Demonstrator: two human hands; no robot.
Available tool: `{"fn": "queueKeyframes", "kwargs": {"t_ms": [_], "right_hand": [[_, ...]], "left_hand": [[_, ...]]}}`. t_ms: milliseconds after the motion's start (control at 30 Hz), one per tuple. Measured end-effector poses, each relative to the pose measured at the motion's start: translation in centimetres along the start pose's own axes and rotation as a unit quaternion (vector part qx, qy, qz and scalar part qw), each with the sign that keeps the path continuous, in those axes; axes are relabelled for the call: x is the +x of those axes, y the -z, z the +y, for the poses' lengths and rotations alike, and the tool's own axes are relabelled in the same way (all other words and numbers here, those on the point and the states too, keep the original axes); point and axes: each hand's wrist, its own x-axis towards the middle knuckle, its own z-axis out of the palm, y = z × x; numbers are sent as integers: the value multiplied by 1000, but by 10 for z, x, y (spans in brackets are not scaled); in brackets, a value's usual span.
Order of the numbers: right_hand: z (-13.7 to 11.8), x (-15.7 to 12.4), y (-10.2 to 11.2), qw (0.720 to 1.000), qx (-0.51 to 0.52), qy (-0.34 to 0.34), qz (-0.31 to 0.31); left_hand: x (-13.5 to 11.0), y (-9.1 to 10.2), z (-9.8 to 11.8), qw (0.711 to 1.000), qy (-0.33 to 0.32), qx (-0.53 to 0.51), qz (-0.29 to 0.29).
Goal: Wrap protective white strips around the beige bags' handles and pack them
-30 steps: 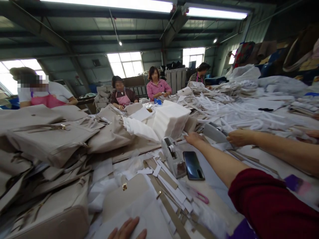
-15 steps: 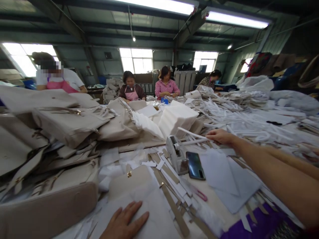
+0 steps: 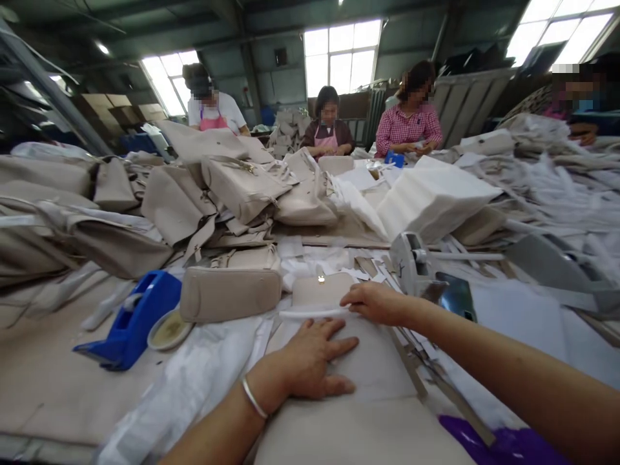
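My left hand (image 3: 312, 358) lies flat with fingers spread on a beige bag panel (image 3: 368, 368) in front of me. My right hand (image 3: 375, 302) is closed on a white strip (image 3: 310, 312), holding it across the panel just below a small beige flap with a gold stud (image 3: 320, 287). A silver bangle sits on my left wrist.
A blue tape dispenser (image 3: 130, 320) and a small dish of glue (image 3: 168, 328) stand at the left. A beige pouch (image 3: 230, 294), a grey tape dispenser (image 3: 411, 265) and a phone (image 3: 455, 296) lie near. Piles of beige bags fill the back; several people work across the table.
My right hand drew back from the white strips at the far right and brought one strip to the panel. My left hand slid forward onto the panel. The view swung left and down.
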Motion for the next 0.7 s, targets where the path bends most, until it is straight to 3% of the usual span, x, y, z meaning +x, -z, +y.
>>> {"fn": "queueKeyframes", "kwargs": {"t_ms": [167, 300, 433, 533, 700], "right_hand": [[15, 1, -14, 997, -54, -18, -42], [16, -1, -14, 991, -123, 34, -50], [16, 1, -7, 986, -135, 74, -63], [16, 18, 4, 993, -88, 42, -72], [11, 82, 6, 991, -106, -81, -16]], "left_hand": [[-3, -4, -2, 999, -7, 9, 34], [-5, -7, -3, 998, 21, 27, 59], [-5, -8, -4, 998, 33, 23, 45], [-5, -6, -4, 999, 32, 18, 37], [-6, -4, -5, 999, 30, 8, 39]]}}
